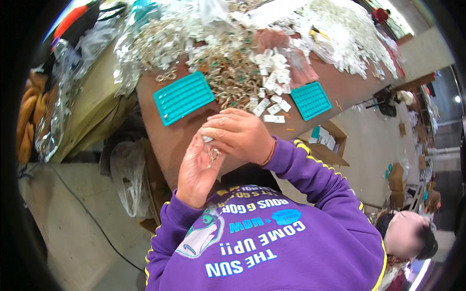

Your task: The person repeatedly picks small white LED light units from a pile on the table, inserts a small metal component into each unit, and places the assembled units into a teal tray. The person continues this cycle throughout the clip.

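My hands meet in front of my chest, near the table's front edge. In the upturned palm of my left hand (194,172) lies a gold-coloured key ring with a short chain (213,154); its fingers are raised against the right hand. My right hand (242,137) bends over the left fingertips, its fingers closed on a small white piece (207,139), mostly hidden between the hands. Beyond them lies a heap of metal key rings and chains (233,80). Small white rectangular pieces (274,107) are scattered at its right side.
Two teal ridged trays lie on the brown table (170,150): a left tray (183,98) and a right tray (311,100). A pink plastic bag (305,70) and a white heap (347,34) are farther back. An open cardboard box (335,140) stands right; another person (405,234) is lower right.
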`<state>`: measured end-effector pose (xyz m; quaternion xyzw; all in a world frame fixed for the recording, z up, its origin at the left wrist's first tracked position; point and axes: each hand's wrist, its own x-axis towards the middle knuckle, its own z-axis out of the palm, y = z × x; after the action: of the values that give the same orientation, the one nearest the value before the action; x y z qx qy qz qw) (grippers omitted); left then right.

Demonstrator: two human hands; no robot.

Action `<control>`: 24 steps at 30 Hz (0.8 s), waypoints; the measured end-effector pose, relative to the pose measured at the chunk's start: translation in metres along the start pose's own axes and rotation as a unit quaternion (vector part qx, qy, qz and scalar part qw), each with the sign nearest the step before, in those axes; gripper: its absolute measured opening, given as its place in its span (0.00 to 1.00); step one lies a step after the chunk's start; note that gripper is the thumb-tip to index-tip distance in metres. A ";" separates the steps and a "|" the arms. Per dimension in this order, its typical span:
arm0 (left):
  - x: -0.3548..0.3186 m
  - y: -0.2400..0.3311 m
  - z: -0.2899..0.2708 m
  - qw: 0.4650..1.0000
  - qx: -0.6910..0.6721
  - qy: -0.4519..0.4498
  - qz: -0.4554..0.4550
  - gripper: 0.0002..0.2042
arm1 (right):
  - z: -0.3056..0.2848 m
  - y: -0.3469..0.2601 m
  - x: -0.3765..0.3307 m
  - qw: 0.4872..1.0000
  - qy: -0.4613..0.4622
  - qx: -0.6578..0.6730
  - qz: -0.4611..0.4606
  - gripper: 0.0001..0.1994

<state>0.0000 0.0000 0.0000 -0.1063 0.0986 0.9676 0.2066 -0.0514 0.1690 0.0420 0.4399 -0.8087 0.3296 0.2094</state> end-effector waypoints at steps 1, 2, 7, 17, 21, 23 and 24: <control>0.001 0.001 0.002 1.000 0.009 -0.017 0.020 0.14 | -0.004 -0.005 -0.004 0.999 0.020 0.007 0.040 0.23; 0.002 0.000 0.003 0.994 0.100 -0.002 0.053 0.14 | -0.009 -0.006 -0.008 0.995 0.014 0.013 0.094 0.22; 0.015 0.005 -0.005 0.963 0.204 0.043 0.172 0.12 | -0.056 0.014 -0.046 0.966 0.069 -0.073 0.238 0.17; 0.012 0.002 -0.016 0.956 0.217 0.022 0.195 0.10 | -0.157 0.193 -0.092 0.878 0.053 -0.235 0.413 0.10; 0.011 0.004 -0.014 0.962 0.204 0.032 0.177 0.11 | -0.155 0.245 -0.091 0.898 -0.032 -0.260 0.354 0.08; 0.011 0.004 -0.014 0.959 0.216 0.028 0.181 0.10 | -0.154 0.257 -0.090 0.897 -0.072 -0.266 0.345 0.08; 0.012 0.003 -0.015 0.958 0.219 0.015 0.187 0.10 | -0.154 0.260 -0.090 0.891 -0.056 -0.261 0.368 0.08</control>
<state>-0.0093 -0.0021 -0.0165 -0.0523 0.3294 0.9419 0.0390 -0.2175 0.4340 0.0014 0.0581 -0.9800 0.1345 0.1347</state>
